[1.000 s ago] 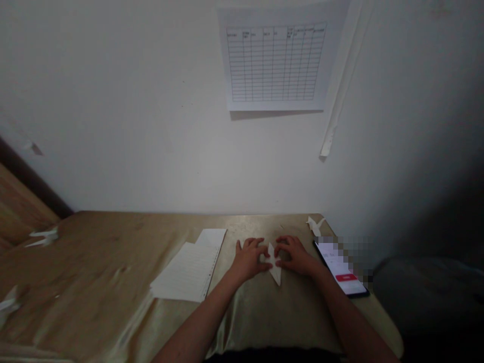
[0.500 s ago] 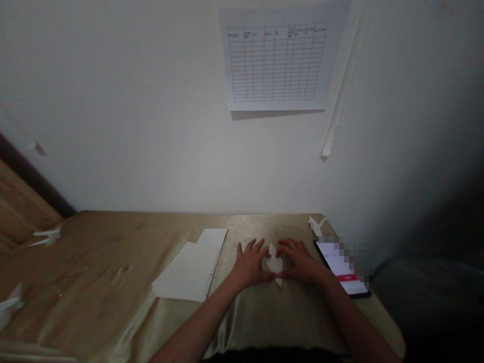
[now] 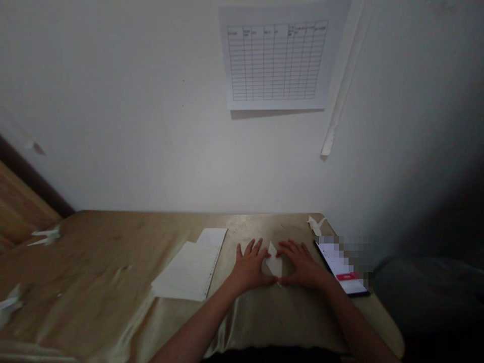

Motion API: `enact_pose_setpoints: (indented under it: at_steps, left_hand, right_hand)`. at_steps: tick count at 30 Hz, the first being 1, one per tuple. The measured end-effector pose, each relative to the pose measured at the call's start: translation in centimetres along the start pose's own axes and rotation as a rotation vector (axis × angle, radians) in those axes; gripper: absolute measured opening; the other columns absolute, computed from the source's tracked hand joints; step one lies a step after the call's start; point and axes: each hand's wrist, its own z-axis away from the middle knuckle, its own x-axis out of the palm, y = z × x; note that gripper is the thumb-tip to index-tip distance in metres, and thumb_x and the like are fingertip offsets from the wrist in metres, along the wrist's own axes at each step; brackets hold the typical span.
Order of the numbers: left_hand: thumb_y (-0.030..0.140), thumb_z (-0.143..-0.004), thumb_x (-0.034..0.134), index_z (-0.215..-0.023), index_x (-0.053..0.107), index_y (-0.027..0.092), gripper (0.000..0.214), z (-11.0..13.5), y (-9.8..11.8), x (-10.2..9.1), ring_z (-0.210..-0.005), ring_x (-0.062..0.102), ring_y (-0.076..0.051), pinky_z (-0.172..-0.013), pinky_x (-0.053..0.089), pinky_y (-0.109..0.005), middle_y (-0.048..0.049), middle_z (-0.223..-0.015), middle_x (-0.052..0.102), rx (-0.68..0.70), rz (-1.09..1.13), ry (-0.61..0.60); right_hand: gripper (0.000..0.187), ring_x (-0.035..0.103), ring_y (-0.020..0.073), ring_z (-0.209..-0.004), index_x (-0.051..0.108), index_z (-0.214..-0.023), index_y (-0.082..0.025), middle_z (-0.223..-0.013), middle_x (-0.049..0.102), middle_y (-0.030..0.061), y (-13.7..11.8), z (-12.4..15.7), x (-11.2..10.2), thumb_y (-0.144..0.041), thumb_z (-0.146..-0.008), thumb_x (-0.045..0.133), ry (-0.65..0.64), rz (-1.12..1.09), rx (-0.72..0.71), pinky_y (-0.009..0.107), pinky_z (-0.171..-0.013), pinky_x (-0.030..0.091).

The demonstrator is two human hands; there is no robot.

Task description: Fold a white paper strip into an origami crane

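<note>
A small white folded paper (image 3: 274, 263), pointed at its far end, lies on the cloth-covered table between my hands. My left hand (image 3: 249, 268) grips its left edge with thumb and index finger, the other fingers fanned out. On the opposite edge, the thumb and index finger of my right hand (image 3: 302, 266) pinch the same paper, with the remaining fingers stretched forward. Both thumbs meet close to the paper's near tip, which they partly hide.
Left of my hands lie loose notebook sheets (image 3: 185, 272). A lit phone (image 3: 342, 267) rests by the right edge, a folded paper figure (image 3: 315, 225) behind it. More paper figures lie at left, one far (image 3: 46, 236), one near (image 3: 10, 302). The wall bears a printed table sheet (image 3: 276, 65).
The thumbs have shifted slightly at the near tip of the folded paper, and less of that tip shows. Otherwise both hands keep their place.
</note>
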Motion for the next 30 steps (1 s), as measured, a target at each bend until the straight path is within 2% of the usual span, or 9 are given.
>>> enact_pose_setpoints:
  at_steps: [8,15,17,19,21,23,26,30]
  left_hand:
    - [0.075,-0.069,0.077,-0.141,0.057,0.03,0.087,0.1,-0.3,0.5,-0.16,0.016,-0.042,-0.122,0.001,-0.079,-0.0115,-0.174,0.023,0.007,-0.01,0.008]
    - [0.078,-0.068,0.075,-0.145,0.054,0.029,0.094,0.0,-0.4,1.1,-0.16,0.013,-0.044,-0.121,0.0,-0.08,-0.011,-0.175,0.02,0.006,-0.033,0.02]
    - [0.078,-0.068,0.074,-0.146,0.053,0.029,0.095,0.0,-0.3,1.1,-0.16,0.012,-0.043,-0.121,0.0,-0.08,-0.0112,-0.175,0.019,0.004,-0.034,0.011]
    - [0.08,-0.069,0.072,-0.146,0.053,0.029,0.095,0.1,-0.3,1.1,-0.161,0.012,-0.043,-0.122,-0.001,-0.079,-0.0113,-0.175,0.018,0.005,-0.034,0.009]
    - [0.082,-0.068,0.072,-0.146,0.053,0.029,0.096,0.1,-0.3,1.0,-0.161,0.013,-0.042,-0.122,-0.002,-0.078,-0.0114,-0.175,0.018,0.009,-0.032,0.015]
    - [0.083,-0.067,0.072,-0.145,0.053,0.03,0.097,0.1,-0.4,1.1,-0.161,0.013,-0.042,-0.122,-0.002,-0.078,-0.0114,-0.175,0.019,0.017,-0.025,0.021]
    - [0.084,-0.066,0.072,-0.144,0.055,0.029,0.097,0.1,-0.5,1.2,-0.161,0.012,-0.043,-0.121,-0.004,-0.079,-0.0115,-0.174,0.02,0.024,-0.009,0.024]
    - [0.082,-0.064,0.075,-0.143,0.056,0.029,0.097,0.1,-0.6,1.2,-0.16,0.012,-0.044,-0.121,-0.005,-0.079,-0.0124,-0.174,0.022,0.033,0.004,0.03]
  right_hand:
    - [0.079,0.012,0.0346,-0.161,0.059,-0.137,-0.032,-0.169,0.033,0.0066,0.0,0.1,0.2,-0.056,-0.066,0.084,0.001,0.006,-0.001,0.061,-0.128,-0.003]
    - [0.095,0.011,0.0359,-0.161,0.059,-0.14,-0.032,-0.169,0.032,0.0074,0.3,0.2,-0.2,-0.06,-0.055,0.091,-0.027,-0.011,-0.018,0.06,-0.129,-0.004]
    - [0.086,0.014,0.0357,-0.16,0.061,-0.138,-0.033,-0.167,0.037,0.0067,0.7,0.2,-0.2,-0.06,-0.061,0.089,-0.004,-0.046,-0.037,0.061,-0.129,-0.001]
    - [0.067,0.021,0.0341,-0.159,0.066,-0.132,-0.034,-0.163,0.043,0.0056,1.2,0.0,-0.1,-0.056,-0.072,0.084,0.041,-0.095,-0.055,0.06,-0.129,0.004]
    - [0.041,0.032,0.0304,-0.154,0.072,-0.122,-0.032,-0.157,0.051,0.0056,1.6,-0.2,0.2,-0.049,-0.085,0.074,0.116,-0.137,-0.061,0.055,-0.128,0.016]
    - [0.026,0.041,0.0283,-0.148,0.076,-0.113,-0.029,-0.15,0.058,0.0065,1.8,-0.5,0.7,-0.039,-0.089,0.07,0.209,-0.147,-0.066,0.05,-0.125,0.025]
    - [0.023,0.048,0.0287,-0.139,0.077,-0.106,-0.027,-0.141,0.063,0.0072,1.5,-0.8,1.2,-0.033,-0.083,0.076,0.293,-0.13,-0.064,0.047,-0.121,0.032]
    - [0.032,0.052,0.0299,-0.132,0.077,-0.102,-0.026,-0.135,0.065,0.007,0.9,-0.7,1.4,-0.033,-0.073,0.086,0.333,-0.116,-0.044,0.047,-0.117,0.036]
